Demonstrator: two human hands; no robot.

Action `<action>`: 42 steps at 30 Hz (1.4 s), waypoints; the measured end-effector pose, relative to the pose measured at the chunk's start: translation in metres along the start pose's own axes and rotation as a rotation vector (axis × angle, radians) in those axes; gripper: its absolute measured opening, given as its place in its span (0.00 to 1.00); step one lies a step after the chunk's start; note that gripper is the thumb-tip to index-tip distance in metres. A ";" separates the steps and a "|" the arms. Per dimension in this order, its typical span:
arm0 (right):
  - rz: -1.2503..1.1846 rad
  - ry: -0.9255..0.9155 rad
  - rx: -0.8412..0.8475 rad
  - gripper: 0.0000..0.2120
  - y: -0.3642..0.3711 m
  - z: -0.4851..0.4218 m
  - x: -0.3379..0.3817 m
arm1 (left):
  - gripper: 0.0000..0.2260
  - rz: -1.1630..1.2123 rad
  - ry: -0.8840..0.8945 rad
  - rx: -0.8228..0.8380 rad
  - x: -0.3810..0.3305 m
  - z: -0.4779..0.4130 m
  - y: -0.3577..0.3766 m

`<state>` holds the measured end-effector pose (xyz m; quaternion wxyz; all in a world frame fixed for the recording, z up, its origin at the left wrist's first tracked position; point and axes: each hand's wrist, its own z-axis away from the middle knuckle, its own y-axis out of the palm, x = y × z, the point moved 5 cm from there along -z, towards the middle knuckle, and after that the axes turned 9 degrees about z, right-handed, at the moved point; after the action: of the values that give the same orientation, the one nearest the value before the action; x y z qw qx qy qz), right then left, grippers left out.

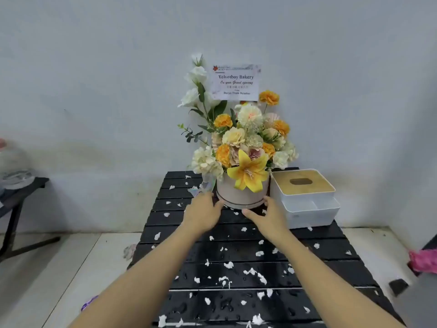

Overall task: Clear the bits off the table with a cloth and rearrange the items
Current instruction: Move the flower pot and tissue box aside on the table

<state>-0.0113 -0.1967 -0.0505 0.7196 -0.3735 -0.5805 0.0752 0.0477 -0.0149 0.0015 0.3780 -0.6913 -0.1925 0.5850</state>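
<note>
A round pale flower box (238,195) full of yellow, orange and cream flowers, with a card on top, stands at the far end of the black slatted table (331,254). My left hand (203,213) touches its lower left side, fingers relaxed. My right hand (266,215) reaches its lower right edge, thumb stretched under the base. Several white paper bits (256,275) lie scattered over the wet slats. No cloth is in either hand.
A white tissue box with a wooden lid (305,197) stands right of the flowers. A pink cloth (423,260) lies on the floor at right. A second dark table (21,185) is at far left. The wall sits close behind.
</note>
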 end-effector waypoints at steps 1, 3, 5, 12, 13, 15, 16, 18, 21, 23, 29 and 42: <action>-0.003 -0.003 -0.016 0.48 0.007 -0.006 -0.003 | 0.16 0.108 -0.029 -0.012 0.006 -0.008 0.009; -0.035 -0.016 -0.049 0.55 0.021 -0.025 -0.013 | 0.14 0.345 -0.091 -0.047 0.019 -0.027 0.029; -0.109 -0.016 -0.106 0.59 0.032 -0.044 -0.021 | 0.14 0.573 -0.136 -0.128 0.028 -0.044 0.040; -0.128 -0.079 -0.284 0.69 0.049 -0.098 -0.019 | 0.13 1.026 -0.196 -0.207 0.032 -0.122 0.063; -0.146 -0.069 -0.291 0.71 0.053 -0.104 -0.021 | 0.14 1.085 -0.210 -0.171 0.032 -0.130 0.065; -0.179 -0.070 -0.296 0.74 0.057 -0.109 -0.024 | 0.17 1.166 -0.221 -0.111 0.032 -0.142 0.069; -0.180 -0.074 -0.300 0.74 0.056 -0.109 -0.023 | 0.18 1.189 -0.221 -0.096 0.030 -0.144 0.070; -0.160 -0.074 -0.309 0.73 0.056 -0.111 -0.024 | 0.18 1.217 -0.212 -0.088 0.027 -0.148 0.072; -0.147 -0.086 -0.353 0.71 0.055 -0.104 -0.020 | 0.18 1.239 -0.236 -0.110 0.027 -0.144 0.075; -0.158 -0.098 -0.388 0.70 0.055 -0.096 -0.018 | 0.19 1.259 -0.247 -0.092 0.030 -0.141 0.077; -0.172 -0.145 -0.398 0.67 0.064 -0.071 0.004 | 0.21 1.245 -0.201 -0.109 0.041 -0.119 0.048; -0.235 -0.253 -0.278 0.63 0.142 -0.019 0.104 | 0.18 1.259 -0.105 -0.204 0.115 -0.075 -0.075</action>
<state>0.0845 -0.0481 -0.0591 0.5864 -0.3864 -0.7105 -0.0438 0.1600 0.0927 -0.0168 -0.1155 -0.6749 0.1775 0.7069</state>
